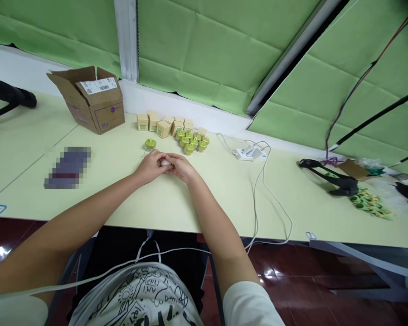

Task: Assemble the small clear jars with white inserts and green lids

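My left hand (151,166) and my right hand (179,166) meet over the table, their fingers closed around a small whitish object (166,162). Most of that object is hidden by the fingers, so its kind cannot be made out. Just beyond my left hand stands a small clear container with a green lid (150,144). Several similar green-topped containers (191,142) are clustered past my right hand. Behind them are several small tan cardboard boxes (163,128), each with a green patch on its side.
An open cardboard carton (107,111) stands at the back left. A blurred-out dark rectangle (68,167) lies left of my arms. To the right, a white power strip (251,153) trails cables (256,194) over the table's front edge. Black straps (329,179) and green pieces (370,203) lie farther right.
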{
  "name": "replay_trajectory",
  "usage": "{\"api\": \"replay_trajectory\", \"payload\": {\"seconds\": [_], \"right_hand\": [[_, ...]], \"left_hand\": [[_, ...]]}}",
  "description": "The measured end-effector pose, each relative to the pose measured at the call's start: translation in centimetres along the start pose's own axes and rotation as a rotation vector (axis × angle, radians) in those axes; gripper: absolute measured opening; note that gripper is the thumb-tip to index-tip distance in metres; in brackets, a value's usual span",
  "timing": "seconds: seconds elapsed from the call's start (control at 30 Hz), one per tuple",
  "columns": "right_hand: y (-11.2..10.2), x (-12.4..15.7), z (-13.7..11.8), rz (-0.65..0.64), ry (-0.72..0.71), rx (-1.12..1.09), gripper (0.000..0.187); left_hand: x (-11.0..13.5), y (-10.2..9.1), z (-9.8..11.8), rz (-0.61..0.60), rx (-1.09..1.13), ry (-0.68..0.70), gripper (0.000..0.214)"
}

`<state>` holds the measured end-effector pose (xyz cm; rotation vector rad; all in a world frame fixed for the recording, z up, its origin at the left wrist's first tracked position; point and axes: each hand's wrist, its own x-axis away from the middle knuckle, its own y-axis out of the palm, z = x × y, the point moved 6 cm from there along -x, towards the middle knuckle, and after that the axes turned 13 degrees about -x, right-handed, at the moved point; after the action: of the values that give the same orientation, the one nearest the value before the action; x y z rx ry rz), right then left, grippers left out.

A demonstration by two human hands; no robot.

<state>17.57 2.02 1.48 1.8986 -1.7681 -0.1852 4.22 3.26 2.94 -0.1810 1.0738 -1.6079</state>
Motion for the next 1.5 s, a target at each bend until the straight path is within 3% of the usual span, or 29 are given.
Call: {"api": "replay_trajectory", "payload": {"seconds": [0.6,0.73,0.97,1.1,1.23,1.4,1.5], "right_hand": [[0.2,0.1,-0.7,-0.042,0.013,-0.091,0.007],[0.0,0.1,-0.8,0.012,-0.019,-0.132,0.008],[-0.5,-0.1,-0.8,0.093,-0.049,-0.081,0.002],[-1.9,-0.3,-1.9,0.232,-0.152,-0.009,0.004],[-2.0,-0.6,-1.8,0.241,-0.127,0.044,0.005],[-1.6,-1.0,-0.8,0.248,-0.078,0.078,0.008],[-1.6,-1.2,-0.6,0.245,-0.082,0.069,0.005]], "left_hand": [[-0.4,-1.1,1.1,0.066,-0.034,0.148,0.027],[-0.3,-1.3,0.5,0.120,0.042,0.126,0.028],[-0.2,-1.1,-0.6,0.096,0.105,0.101,0.032],[-0.9,-2.6,-2.9,0.246,0.153,-0.049,0.036],[-2.2,-4.3,-6.7,0.432,0.306,-0.187,0.038],[-3.8,-3.5,-11.4,0.433,0.484,-0.434,0.034],[-4.4,-2.3,-12.6,0.358,0.606,-0.488,0.037]]}}
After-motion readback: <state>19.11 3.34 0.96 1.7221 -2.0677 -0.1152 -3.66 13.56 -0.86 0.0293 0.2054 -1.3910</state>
